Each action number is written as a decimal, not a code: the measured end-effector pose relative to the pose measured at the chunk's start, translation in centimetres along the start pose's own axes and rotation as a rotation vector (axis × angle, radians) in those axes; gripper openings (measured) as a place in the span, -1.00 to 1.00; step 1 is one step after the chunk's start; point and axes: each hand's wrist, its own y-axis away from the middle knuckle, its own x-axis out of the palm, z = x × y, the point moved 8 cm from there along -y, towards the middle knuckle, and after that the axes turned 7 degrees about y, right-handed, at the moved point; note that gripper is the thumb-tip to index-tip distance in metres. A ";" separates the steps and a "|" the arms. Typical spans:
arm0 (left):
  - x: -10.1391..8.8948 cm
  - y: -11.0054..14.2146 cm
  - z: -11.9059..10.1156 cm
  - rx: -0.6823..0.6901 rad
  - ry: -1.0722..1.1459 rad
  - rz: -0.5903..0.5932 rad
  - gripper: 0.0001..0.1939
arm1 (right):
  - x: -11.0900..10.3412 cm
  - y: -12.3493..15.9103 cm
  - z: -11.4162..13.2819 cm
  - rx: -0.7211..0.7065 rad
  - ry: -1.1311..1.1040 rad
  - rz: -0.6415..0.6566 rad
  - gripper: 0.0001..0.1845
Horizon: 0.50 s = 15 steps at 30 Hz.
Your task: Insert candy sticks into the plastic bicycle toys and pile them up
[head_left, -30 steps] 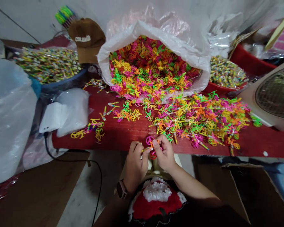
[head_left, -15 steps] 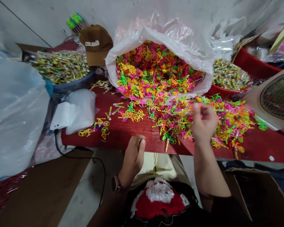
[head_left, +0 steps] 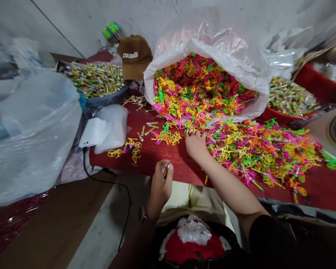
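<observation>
Behind the left fingers (head_left: 170, 175) is a rounded rectangular, dark-faced wristwatch (head_left: 142, 214) with a pinkish rim. Farther back from the fingers comes a black short-sleeved fabric top (head_left: 268, 239), its front bearing a large red patch (head_left: 182, 246) with fluffy white trim (head_left: 194, 229). Loose pale cream fabric trousers (head_left: 182, 194) show between the top and the fingers.

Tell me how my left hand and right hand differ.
Your left hand holds a patterned stick near the edge of the red table; your right hand reaches farther, to bicycle-shaped pieces by the white sack. The left hand's wrist has a watch; the right hand's is bare. Both are ungloved.
</observation>
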 end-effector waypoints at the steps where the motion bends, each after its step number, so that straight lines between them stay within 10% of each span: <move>1: -0.3 0.0 -0.1 0.001 0.006 -0.008 -0.83 | 0.1 -0.4 0.3 0.004 0.007 -0.008 -0.62; 10: 0.2 0.4 0.9 -0.027 0.042 0.017 -0.82 | -0.9 0.6 0.2 -0.025 -0.080 -0.118 -0.72; 15: -0.1 0.3 0.8 -0.066 0.123 -0.031 -0.72 | -2.6 4.6 -4.2 0.053 -0.970 -0.488 -0.84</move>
